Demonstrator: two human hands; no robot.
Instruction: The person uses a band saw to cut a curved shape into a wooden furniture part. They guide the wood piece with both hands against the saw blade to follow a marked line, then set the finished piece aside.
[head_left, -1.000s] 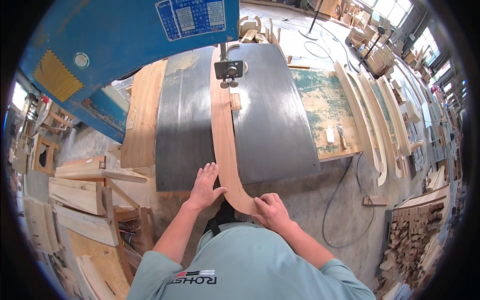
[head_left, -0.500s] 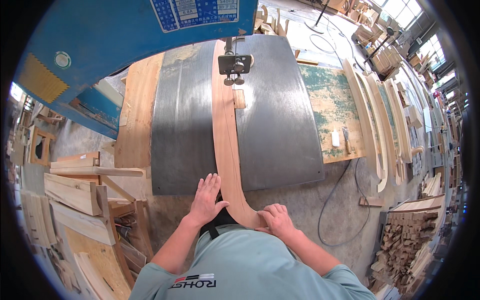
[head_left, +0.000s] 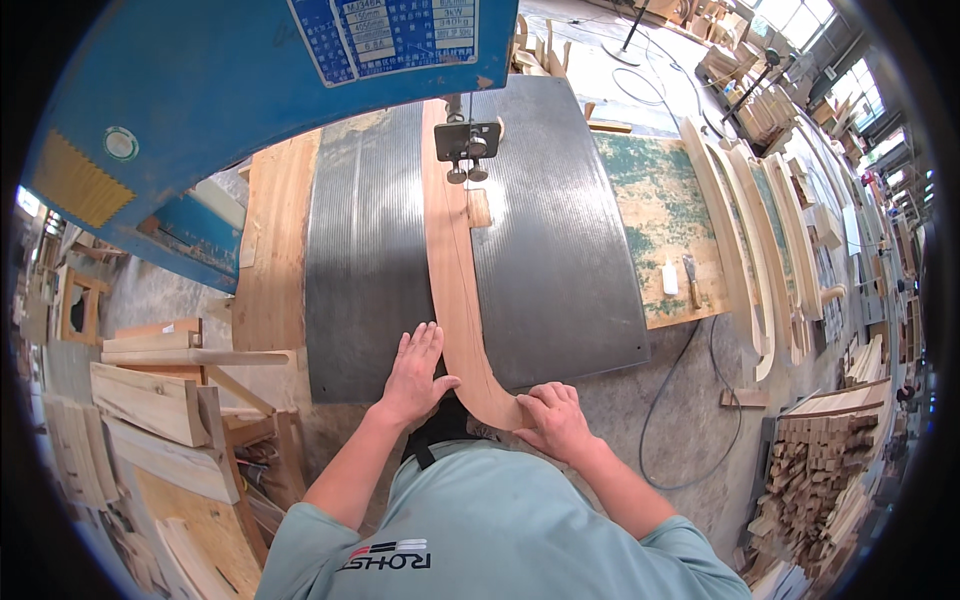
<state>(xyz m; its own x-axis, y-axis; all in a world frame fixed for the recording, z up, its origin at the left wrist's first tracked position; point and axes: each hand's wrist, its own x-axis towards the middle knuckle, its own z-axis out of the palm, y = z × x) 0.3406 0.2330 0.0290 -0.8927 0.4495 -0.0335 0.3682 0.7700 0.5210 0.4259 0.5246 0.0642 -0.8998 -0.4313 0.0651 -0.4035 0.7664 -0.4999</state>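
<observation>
A long wooden board (head_left: 458, 325) with a dark line drawn along it lies on the ribbed black bandsaw table (head_left: 560, 290). Its near end curves to the right, past the table's front edge. My left hand (head_left: 418, 375) rests against the board's left edge, fingers stretched out and thumb toward the wood. At the curved end, my right hand (head_left: 556, 420) is closed on the tip, its thumb below. The blade guide (head_left: 467, 142) hangs over the board's far part, above a small wood insert (head_left: 480, 208). The guide partly hides the cutting spot.
The blue saw body (head_left: 230, 110) looms at the upper left. Stacked timber (head_left: 150, 400) stands at my left. On the right are a green-stained bench (head_left: 650, 220) with a white bottle (head_left: 670, 277), several curved wooden pieces (head_left: 745, 240), a floor cable (head_left: 645, 440) and piled offcuts (head_left: 815, 480).
Both hands and the board have moved a little forward, away from me, along the table. The hands keep the same hold, and the view has shifted slightly.
</observation>
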